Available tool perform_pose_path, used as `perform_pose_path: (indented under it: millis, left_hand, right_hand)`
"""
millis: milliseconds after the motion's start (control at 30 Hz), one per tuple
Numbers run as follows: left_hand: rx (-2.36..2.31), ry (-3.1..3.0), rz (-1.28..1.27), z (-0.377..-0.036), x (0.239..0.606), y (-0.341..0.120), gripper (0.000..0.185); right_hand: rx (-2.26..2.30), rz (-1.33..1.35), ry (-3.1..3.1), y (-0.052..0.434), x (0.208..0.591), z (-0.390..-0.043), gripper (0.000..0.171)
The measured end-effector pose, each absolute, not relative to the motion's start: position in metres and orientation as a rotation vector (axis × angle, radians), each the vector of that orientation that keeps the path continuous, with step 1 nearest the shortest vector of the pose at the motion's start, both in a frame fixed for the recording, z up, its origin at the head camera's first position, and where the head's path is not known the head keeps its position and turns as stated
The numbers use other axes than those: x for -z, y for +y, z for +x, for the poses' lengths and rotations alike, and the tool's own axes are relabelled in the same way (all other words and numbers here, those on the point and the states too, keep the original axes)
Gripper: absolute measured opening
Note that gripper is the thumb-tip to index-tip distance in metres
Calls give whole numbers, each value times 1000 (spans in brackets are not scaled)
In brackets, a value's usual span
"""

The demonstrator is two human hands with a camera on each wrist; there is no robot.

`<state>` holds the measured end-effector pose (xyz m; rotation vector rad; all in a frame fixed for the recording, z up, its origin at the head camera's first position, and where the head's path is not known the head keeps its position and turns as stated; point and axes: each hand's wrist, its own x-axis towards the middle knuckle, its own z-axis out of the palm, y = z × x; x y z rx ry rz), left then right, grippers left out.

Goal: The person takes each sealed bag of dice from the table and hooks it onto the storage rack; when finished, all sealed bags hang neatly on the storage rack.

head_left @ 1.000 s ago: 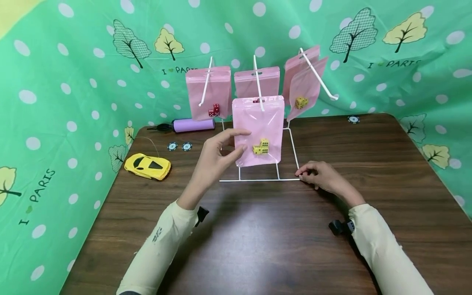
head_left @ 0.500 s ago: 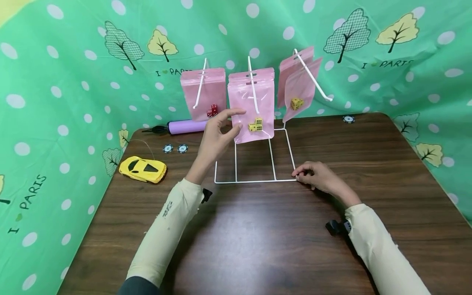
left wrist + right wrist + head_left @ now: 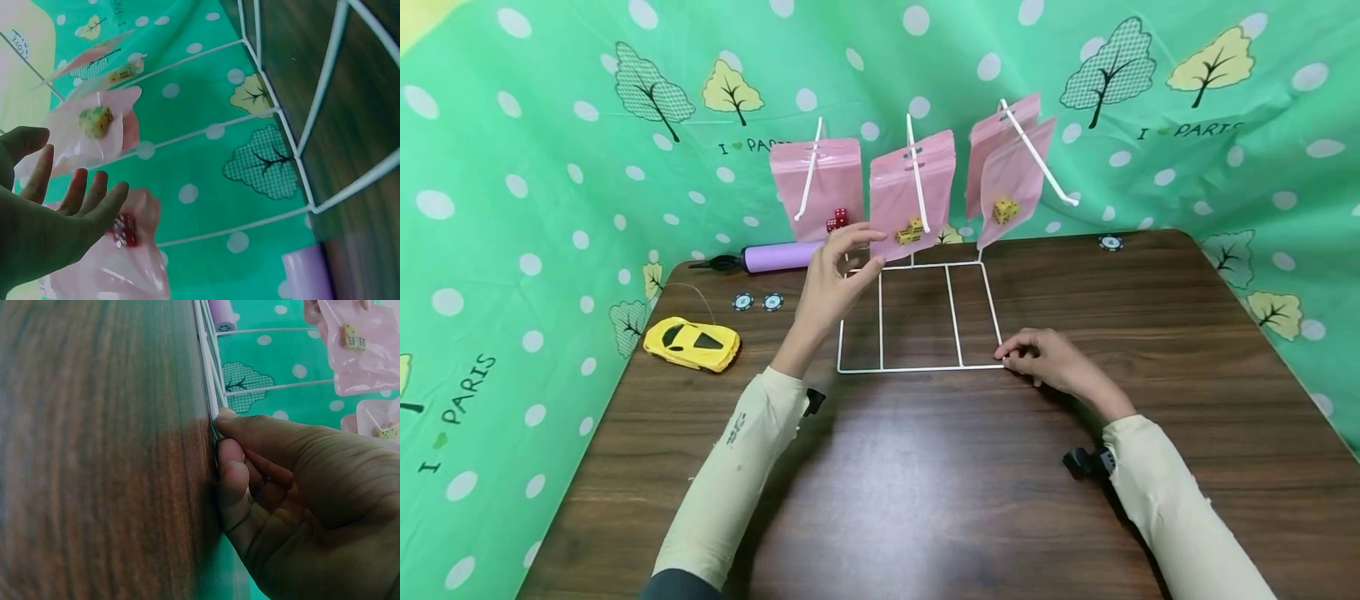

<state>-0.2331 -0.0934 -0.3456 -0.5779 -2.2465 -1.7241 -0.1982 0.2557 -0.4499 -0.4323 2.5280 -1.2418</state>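
Note:
My left hand (image 3: 835, 279) is beside the lower left edge of a pink zip bag (image 3: 891, 196) with yellow dice (image 3: 910, 232). Its thumb and fingers are spread, with a gap between them; whether a fingertip touches the bag is hard to tell. This bag hangs slightly turned on the middle prong (image 3: 918, 179) of a white wire rack (image 3: 955, 317), in front of another pink bag. My right hand (image 3: 1048, 362) pinches the rack's front right corner; the right wrist view shows thumb and forefinger (image 3: 256, 428) on the wire.
Pink bags hang on the left prong (image 3: 808, 171), with red dice, and on the right prong (image 3: 1037, 150), with yellow dice. A purple pump (image 3: 782, 257), poker chips (image 3: 772, 302) and a yellow toy car (image 3: 692, 343) lie on the left. Another chip (image 3: 1110, 242) is at the back right.
The front bag with yellow dice has moved up and back along the middle prong and turned askew. My left hand rose with it. My right hand stays at the rack corner.

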Motion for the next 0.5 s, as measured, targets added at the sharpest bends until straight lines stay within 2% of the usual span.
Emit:
perform_pose_path:
  millis: [233,400,500]
  left_hand:
    - [1543,-2512,-568,-213,369,-118,29]
    - [1116,-2901,-715,-199,384,-128,39]
    - [816,-3035,-690,-192,382,-136,40]
  right_hand:
    - [1220,-454,2520,259,449,-203,17]
    - [1162,-455,2588,265,443,-202,20]
    - [1085,-462,2663,267,436,-199,29]
